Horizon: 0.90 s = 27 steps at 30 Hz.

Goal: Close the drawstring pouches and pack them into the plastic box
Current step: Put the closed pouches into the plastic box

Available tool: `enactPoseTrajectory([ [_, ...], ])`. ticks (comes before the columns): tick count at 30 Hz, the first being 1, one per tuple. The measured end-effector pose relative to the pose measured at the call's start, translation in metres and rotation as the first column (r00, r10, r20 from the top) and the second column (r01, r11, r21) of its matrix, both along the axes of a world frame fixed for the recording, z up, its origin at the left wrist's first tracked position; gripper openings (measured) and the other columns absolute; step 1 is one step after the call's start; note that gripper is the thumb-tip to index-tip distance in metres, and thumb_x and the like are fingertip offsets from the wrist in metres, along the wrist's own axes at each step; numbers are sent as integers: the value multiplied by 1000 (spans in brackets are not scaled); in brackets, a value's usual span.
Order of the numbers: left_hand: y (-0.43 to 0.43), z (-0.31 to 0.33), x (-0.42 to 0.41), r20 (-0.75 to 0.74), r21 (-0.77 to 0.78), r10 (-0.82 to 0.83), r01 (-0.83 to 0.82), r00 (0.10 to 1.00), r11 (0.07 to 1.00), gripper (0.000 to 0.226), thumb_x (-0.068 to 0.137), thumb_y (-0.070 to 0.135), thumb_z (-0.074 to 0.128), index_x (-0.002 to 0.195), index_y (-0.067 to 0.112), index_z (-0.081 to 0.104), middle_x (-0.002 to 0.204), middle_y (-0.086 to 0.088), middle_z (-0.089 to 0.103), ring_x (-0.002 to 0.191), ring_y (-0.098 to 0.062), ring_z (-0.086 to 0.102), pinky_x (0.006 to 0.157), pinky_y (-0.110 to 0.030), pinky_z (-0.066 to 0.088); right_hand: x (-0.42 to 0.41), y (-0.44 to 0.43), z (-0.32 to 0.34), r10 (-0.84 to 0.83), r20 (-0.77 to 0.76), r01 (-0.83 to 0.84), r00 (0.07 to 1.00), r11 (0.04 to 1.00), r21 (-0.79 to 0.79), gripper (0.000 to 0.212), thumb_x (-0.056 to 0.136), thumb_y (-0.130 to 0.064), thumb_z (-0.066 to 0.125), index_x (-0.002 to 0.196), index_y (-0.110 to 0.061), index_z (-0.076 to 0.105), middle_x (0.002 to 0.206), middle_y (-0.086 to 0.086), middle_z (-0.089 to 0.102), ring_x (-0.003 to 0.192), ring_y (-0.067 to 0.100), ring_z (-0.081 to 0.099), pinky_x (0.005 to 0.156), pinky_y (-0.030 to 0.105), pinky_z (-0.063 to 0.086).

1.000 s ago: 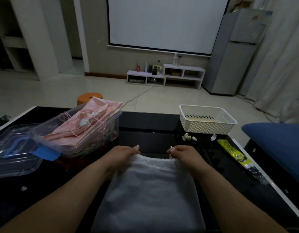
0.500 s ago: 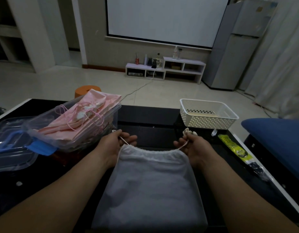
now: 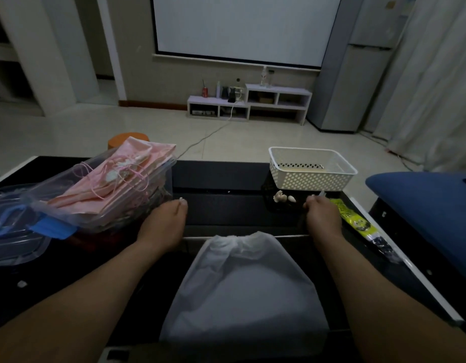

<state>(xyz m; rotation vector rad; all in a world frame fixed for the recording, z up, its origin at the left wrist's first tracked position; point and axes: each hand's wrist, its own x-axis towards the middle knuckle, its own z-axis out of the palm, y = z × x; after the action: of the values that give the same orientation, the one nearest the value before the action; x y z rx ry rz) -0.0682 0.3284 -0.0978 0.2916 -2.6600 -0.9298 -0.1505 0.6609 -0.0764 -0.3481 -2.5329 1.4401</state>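
Centrally, at six o'clock in the view, a white fabric drawstring pouch [image 3: 242, 289] lies flat on a glossy black surface [image 3: 226, 179], its mouth pointing toward twelve o'clock and bunched into tight gathers.

Two bare forearms reach in from the bottom corners. The left hand [image 3: 165, 221] sits at about ten o'clock from the gathered mouth, knuckles up. Its fingers [image 3: 180, 203] are curled in, with thumb and forefinger pressed together. The right hand [image 3: 322, 216] sits at about two o'clock from the mouth, its fingers folded under in a loose fist. The cords are too thin to make out, so I cannot tell whether either hand pinches one. Both hands are apart from the pouch fabric.

At nine o'clock stands a clear rectangular plastic box [image 3: 165, 182], heaped above its rim with pink fabric pouches [image 3: 116, 179] and loose pink cords. Just beside it, further toward nine o'clock, lies a clear plastic lid with a blue handle [image 3: 14, 231].

At one o'clock stands a white perforated plastic basket [image 3: 310, 176]. A few small pale shells [image 3: 283, 198] lie in front of it, near the right hand. A yellow-green printed packet [image 3: 353, 221] lies at three o'clock, just beside that hand.
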Motion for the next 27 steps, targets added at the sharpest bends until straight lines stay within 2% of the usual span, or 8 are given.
enactPoseTrajectory([
  [2, 6, 3, 3, 28, -182, 29, -24, 999, 983, 48, 108, 49, 26, 84, 21, 57, 102, -11, 73, 96, -37, 68, 81, -42, 52, 7, -5, 0, 68, -135, -44, 989, 984, 171, 31, 106, -26, 47, 81, -11, 59, 78, 1, 55, 79, 27, 53, 66, 36, 33],
  [5, 11, 9, 8, 47, -307, 39, -22, 998, 951, 44, 109, 47, 26, 91, 22, 58, 105, -11, 75, 97, -39, 69, 78, -42, 49, 9, -6, -6, 124, -215, -50, 969, 946, 320, 31, 106, -35, 47, 83, -14, 55, 82, 10, 63, 77, 33, 57, 67, 41, 45],
  [13, 7, 7, 14, 103, -421, 36, 11, 994, 907, 44, 109, 49, 25, 95, 24, 59, 107, -9, 75, 98, -39, 69, 81, -42, 50, 10, -7, -7, 164, -205, -80, 965, 928, 365, 30, 106, -38, 46, 86, -17, 52, 86, 14, 66, 82, 39, 61, 68, 42, 45],
  [15, 8, 10, 9, 104, -274, -22, 50, 994, 961, 44, 109, 49, 29, 85, 23, 55, 99, -6, 73, 96, -36, 68, 82, -42, 52, 12, -13, 0, 215, -169, -152, 962, 935, 321, 33, 106, -38, 48, 81, -16, 52, 82, 8, 65, 83, 36, 61, 68, 41, 44],
  [18, 32, 35, 4, -8, 94, -185, 185, 983, 978, 44, 109, 42, 40, 85, 19, 69, 87, 3, 72, 87, -22, 68, 85, -38, 53, 15, -33, 27, 332, -193, -294, 923, 934, 204, 33, 105, -36, 52, 82, -16, 65, 80, 3, 67, 84, 28, 65, 70, 39, 46],
  [22, 74, 75, 2, -49, 476, -350, 330, 936, 816, 42, 109, 42, 43, 96, 18, 75, 98, 4, 73, 72, -30, 58, 63, -31, 45, 29, -76, 73, 549, -248, -534, 798, 835, 131, 29, 107, -37, 54, 106, -20, 78, 99, -5, 73, 89, 4, 64, 70, 25, 44],
  [25, 88, 86, -1, -17, 664, -429, 331, 903, 670, 39, 111, 39, 38, 111, 12, 66, 77, -6, 68, 55, -20, 49, 48, -25, 40, 30, -93, 84, 637, -222, -654, 738, 756, -7, 26, 106, -33, 57, 108, -20, 79, 103, -2, 77, 94, 9, 72, 76, 23, 56],
  [27, 94, 88, -6, -10, 768, -435, 285, 901, 573, 35, 111, 34, 39, 113, 8, 62, 77, -8, 62, 51, -13, 46, 46, -24, 39, 27, -96, 83, 645, -191, -670, 740, 729, -138, 24, 105, -33, 58, 106, -23, 80, 103, -1, 78, 99, 15, 74, 84, 33, 62],
])
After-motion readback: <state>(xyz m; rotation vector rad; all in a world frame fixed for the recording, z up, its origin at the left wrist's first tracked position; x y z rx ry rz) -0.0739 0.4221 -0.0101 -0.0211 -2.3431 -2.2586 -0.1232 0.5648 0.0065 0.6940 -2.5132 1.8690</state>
